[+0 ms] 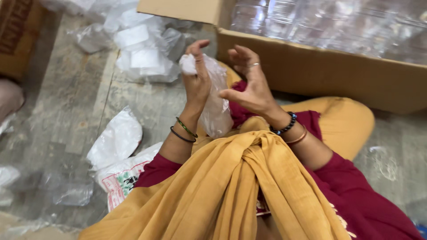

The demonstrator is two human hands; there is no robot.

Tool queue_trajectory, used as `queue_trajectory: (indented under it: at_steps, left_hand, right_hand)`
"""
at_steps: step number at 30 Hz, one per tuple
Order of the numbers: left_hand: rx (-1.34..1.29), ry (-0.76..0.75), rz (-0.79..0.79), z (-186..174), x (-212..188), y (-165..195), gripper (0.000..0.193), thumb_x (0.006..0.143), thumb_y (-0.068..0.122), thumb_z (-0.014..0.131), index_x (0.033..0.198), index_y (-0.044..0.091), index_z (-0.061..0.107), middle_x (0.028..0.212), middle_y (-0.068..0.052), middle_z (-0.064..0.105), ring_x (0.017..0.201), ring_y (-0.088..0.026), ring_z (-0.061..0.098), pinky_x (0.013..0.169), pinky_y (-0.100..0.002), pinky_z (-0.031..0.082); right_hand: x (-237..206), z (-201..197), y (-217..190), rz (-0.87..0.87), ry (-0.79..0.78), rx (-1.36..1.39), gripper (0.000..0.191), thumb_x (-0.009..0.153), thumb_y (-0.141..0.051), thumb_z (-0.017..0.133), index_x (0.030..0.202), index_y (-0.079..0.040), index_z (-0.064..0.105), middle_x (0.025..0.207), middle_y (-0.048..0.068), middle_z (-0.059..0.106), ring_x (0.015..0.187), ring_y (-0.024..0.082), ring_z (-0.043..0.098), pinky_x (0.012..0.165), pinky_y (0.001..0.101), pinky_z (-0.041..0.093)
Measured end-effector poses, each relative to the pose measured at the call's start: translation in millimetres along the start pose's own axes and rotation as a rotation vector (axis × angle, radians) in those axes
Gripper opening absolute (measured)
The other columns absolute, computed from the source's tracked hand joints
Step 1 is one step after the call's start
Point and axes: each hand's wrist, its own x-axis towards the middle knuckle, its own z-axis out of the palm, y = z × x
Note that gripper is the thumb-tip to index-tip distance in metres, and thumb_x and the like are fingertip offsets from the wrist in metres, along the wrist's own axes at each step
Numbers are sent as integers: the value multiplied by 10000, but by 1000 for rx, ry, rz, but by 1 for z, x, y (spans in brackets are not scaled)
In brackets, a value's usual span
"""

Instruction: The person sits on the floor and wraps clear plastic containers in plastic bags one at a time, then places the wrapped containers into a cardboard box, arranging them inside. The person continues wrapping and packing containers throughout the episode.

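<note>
Grey, worn stone floor (66, 111) with pale streaks and visible joints between slabs. Large open brown cardboard box (320, 71) at upper right, filled with clear shiny plastic containers (333, 22). Heap of crumpled transparent plastic bags with white blocks inside (142, 44) at upper centre. White crumpled plastic bag (116, 140) on floor at left, just beside white printed sack with red border (122, 178). Second brown cardboard box (18, 35) at upper left corner. Soft, even daylight, no hard shadows.
</note>
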Motion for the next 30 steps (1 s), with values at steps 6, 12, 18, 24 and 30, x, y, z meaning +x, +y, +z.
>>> queue_trajectory:
  at_steps: [6, 12, 18, 24, 30]
  left_hand:
    - [-473, -292, -134, 18, -5, 27, 313, 1038, 258, 697, 1192, -15, 693, 1072, -49, 709, 962, -116, 640, 854, -267, 526]
    - [-462, -289, -235, 16, -18, 37, 257, 1034, 131, 819, 986, -8, 609, 896, -35, 592, 776, -102, 527, 682, -274, 458]
    - [-677, -346, -243, 34, -14, 62, 253, 866, 186, 806, 980, 114, 592, 994, 17, 674, 896, -72, 646, 773, -223, 533]
    - [-197, -337, -125, 33, -24, 44, 307, 1059, 296, 700, 893, 42, 652, 823, 7, 608, 777, -70, 530, 679, -227, 436]
    - [-469, -564, -279, 31, -19, 38, 294, 1087, 291, 639, 964, 24, 655, 837, 0, 610, 758, -86, 550, 654, -251, 460]
  right_hand:
    - [8, -25, -17, 120, 197, 1, 140, 1044, -118, 709, 1076, 18, 723, 935, 5, 706, 828, 56, 629, 724, 202, 524]
    - [-11, -33, -5, 117, 292, 248, 154, 1040, -155, 688, 1068, -3, 692, 945, -24, 706, 845, 23, 610, 750, 184, 519]
    - [-17, -38, 4, 141, 296, 327, 170, 1079, -176, 677, 1004, -25, 697, 903, -39, 669, 800, 15, 560, 693, 187, 472]
    - [-22, -46, -5, 115, 289, 438, 109, 1077, -152, 682, 1070, -44, 672, 970, -14, 660, 781, 34, 540, 703, 194, 458]
    - [-18, -64, -9, 326, 78, 882, 133, 1132, -172, 655, 1084, -53, 619, 773, -26, 619, 538, 6, 500, 492, 168, 404]
